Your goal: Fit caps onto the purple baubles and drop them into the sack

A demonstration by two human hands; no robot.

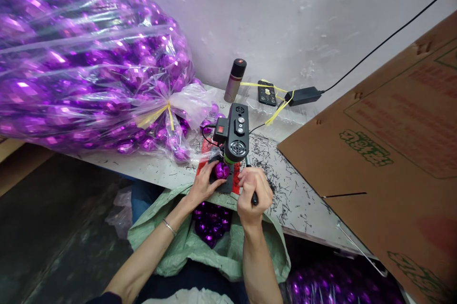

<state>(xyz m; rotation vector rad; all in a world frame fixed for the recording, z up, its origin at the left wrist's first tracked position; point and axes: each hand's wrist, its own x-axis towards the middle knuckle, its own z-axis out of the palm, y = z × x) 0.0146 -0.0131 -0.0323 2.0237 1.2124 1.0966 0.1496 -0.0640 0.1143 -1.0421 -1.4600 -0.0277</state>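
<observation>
My left hand holds a shiny purple ball under the head of a small black bench machine on the white table. The fingers pinch the ball from the left. My right hand is closed round the machine's black lever handle, just right of the ball. Below my hands a green sack lies open in my lap with several more purple balls inside.
A huge clear plastic bag of purple balls fills the table's left side. A spray can, a phone and a power adapter sit at the back. A big cardboard sheet lies to the right. Tiny black pins litter the table.
</observation>
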